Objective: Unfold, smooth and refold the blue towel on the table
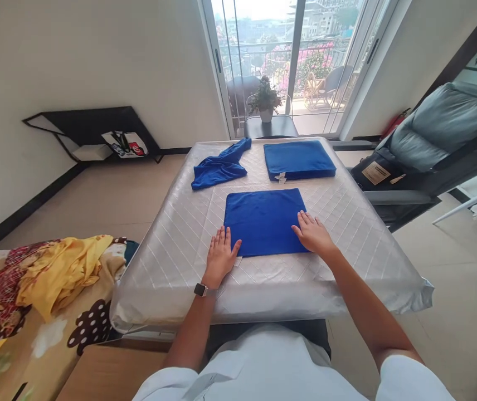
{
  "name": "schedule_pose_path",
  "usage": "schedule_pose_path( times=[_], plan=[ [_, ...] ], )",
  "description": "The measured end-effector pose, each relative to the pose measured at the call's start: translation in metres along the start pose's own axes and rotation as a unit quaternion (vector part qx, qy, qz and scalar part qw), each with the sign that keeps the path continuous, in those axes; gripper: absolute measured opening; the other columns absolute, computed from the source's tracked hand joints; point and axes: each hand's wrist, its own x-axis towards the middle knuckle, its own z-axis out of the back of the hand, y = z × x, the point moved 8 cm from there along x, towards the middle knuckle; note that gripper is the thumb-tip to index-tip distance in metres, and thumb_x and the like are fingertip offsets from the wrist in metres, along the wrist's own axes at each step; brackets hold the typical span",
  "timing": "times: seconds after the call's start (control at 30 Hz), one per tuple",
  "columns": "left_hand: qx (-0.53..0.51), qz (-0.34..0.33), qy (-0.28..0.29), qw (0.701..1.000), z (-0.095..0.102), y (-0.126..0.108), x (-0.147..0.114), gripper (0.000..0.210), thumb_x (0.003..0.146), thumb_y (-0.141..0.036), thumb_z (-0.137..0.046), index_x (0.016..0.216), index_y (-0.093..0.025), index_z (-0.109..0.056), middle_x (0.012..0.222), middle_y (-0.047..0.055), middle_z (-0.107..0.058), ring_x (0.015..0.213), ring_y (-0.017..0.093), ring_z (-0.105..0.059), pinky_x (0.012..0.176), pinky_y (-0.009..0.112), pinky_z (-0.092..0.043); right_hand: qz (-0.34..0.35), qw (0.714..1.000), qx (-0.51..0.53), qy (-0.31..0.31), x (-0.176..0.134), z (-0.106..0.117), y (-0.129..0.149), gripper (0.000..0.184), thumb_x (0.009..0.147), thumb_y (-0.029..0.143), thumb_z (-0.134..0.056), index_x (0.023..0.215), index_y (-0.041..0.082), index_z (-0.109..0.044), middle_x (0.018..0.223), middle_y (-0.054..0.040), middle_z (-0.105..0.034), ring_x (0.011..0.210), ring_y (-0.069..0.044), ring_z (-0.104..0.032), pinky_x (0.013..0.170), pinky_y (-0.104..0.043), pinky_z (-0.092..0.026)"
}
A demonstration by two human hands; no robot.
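Observation:
A blue cloth [263,223] lies flat in a neat rectangle on the table, in front of me. My left hand [221,252] rests open on its left edge, fingers stretched out. On the right edge lies my right hand [312,231], also open, with its fingers flat on the fabric. A small white tag shows at the cloth's near left corner, by my left wrist. Farther back on the right sits a stack of folded blue cloths [299,159] with a white tag at its near edge. A crumpled blue cloth [220,166] lies at the back left.
The table [171,250] wears a silvery quilted cover. A bed with yellow and red fabric [61,273] stands at the left, a cardboard box [108,370] near me. At the right is a grey armchair [434,133]; behind the table, a chair bears a potted plant [266,103].

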Motion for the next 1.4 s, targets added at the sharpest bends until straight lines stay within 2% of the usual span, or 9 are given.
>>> schedule_pose_path(
  times=[0.1, 0.23, 0.53, 0.63, 0.8, 0.9, 1.03, 1.3, 1.4],
  plan=[
    [-0.006, -0.004, -0.010, 1.000, 0.000, 0.000, -0.001, 0.079, 0.107, -0.060, -0.024, 0.163, -0.005, -0.030, 0.170, 0.023, -0.027, 0.159, 0.033, -0.026, 0.129, 0.053, -0.021, 0.010, 1.000, -0.004, -0.020, 0.032, 0.013, 0.003, 0.070, 0.110, 0.048, -0.018, 0.166, 0.007, -0.029, 0.173, -0.0135, -0.024, 0.161, -0.025, -0.021, 0.130, -0.047, -0.018],
    [-0.009, -0.006, -0.023, 1.000, 0.003, -0.003, -0.004, 0.078, 0.107, -0.060, -0.023, 0.164, -0.007, -0.030, 0.170, 0.022, -0.029, 0.159, 0.032, -0.027, 0.129, 0.053, -0.020, -0.020, 1.000, -0.002, -0.023, 0.061, 0.005, -0.007, 0.070, 0.110, 0.045, -0.020, 0.166, 0.004, -0.025, 0.174, -0.0141, -0.021, 0.162, -0.024, -0.018, 0.131, -0.043, -0.017],
    [-0.001, 0.034, -0.052, 0.998, 0.026, -0.002, 0.017, 0.087, 0.105, -0.067, -0.022, 0.158, -0.001, -0.040, 0.161, 0.025, -0.044, 0.156, 0.038, -0.033, 0.130, 0.055, -0.018, -0.037, 0.998, 0.009, -0.043, 0.066, -0.011, -0.015, 0.069, 0.110, 0.044, -0.019, 0.166, 0.005, -0.024, 0.174, -0.0148, -0.021, 0.161, -0.025, -0.019, 0.130, -0.043, -0.017],
    [0.007, -0.035, -0.032, 0.999, 0.026, -0.053, 0.052, 0.086, 0.106, -0.064, -0.022, 0.157, 0.002, -0.041, 0.163, 0.026, -0.041, 0.156, 0.036, -0.032, 0.130, 0.050, -0.019, -0.041, 0.998, 0.017, -0.045, 0.067, -0.011, -0.013, 0.070, 0.109, 0.044, -0.019, 0.166, 0.004, -0.025, 0.174, -0.0150, -0.021, 0.161, -0.025, -0.019, 0.130, -0.043, -0.017],
    [-0.017, -0.212, 0.033, 0.977, -0.017, -0.183, 0.103, 0.073, 0.110, -0.052, -0.019, 0.160, -0.004, -0.040, 0.167, 0.018, -0.037, 0.158, 0.026, -0.030, 0.131, 0.042, -0.018, -0.036, 0.997, 0.022, -0.058, 0.066, -0.011, -0.013, 0.068, 0.109, 0.040, -0.022, 0.165, 0.003, -0.026, 0.174, -0.0153, -0.021, 0.161, -0.025, -0.019, 0.131, -0.043, -0.016],
    [-0.029, -0.223, 0.040, 0.974, -0.042, -0.214, 0.118, 0.070, 0.110, -0.051, -0.018, 0.162, -0.007, -0.037, 0.168, 0.015, -0.036, 0.159, 0.025, -0.028, 0.132, 0.043, -0.017, -0.034, 0.997, 0.022, -0.061, 0.065, -0.012, -0.014, 0.065, 0.109, 0.037, -0.023, 0.166, 0.005, -0.027, 0.174, -0.0141, -0.022, 0.161, -0.023, -0.019, 0.130, -0.041, -0.017],
    [-0.023, -0.178, 0.039, 0.983, -0.049, -0.180, 0.130, 0.071, 0.109, -0.054, -0.018, 0.163, -0.011, -0.036, 0.168, 0.014, -0.036, 0.159, 0.026, -0.027, 0.132, 0.046, -0.016, -0.045, 0.997, 0.034, -0.057, 0.065, -0.011, -0.014, 0.066, 0.110, 0.039, -0.022, 0.166, 0.006, -0.027, 0.174, -0.0146, -0.022, 0.161, -0.024, -0.019, 0.130, -0.042, -0.017],
    [0.001, -0.003, 0.029, 1.000, -0.020, -0.012, 0.132, 0.088, 0.105, -0.066, -0.010, 0.163, -0.004, -0.032, 0.170, 0.021, -0.029, 0.160, 0.033, -0.024, 0.130, 0.053, -0.017, -0.051, 0.997, 0.046, -0.040, 0.066, -0.010, -0.014, 0.068, 0.110, 0.042, -0.018, 0.167, 0.006, -0.024, 0.175, -0.0137, -0.019, 0.162, -0.024, -0.017, 0.131, -0.042, -0.015],
    [-0.009, 0.046, 0.019, 0.999, -0.015, 0.023, 0.124, 0.091, 0.104, -0.068, -0.009, 0.163, -0.002, -0.030, 0.170, 0.024, -0.028, 0.159, 0.034, -0.025, 0.130, 0.053, -0.019, -0.054, 0.997, 0.037, -0.040, 0.066, -0.010, -0.015, 0.068, 0.110, 0.042, -0.019, 0.167, 0.006, -0.025, 0.175, -0.0132, -0.019, 0.162, -0.024, -0.017, 0.131, -0.042, -0.015]
  ],
)
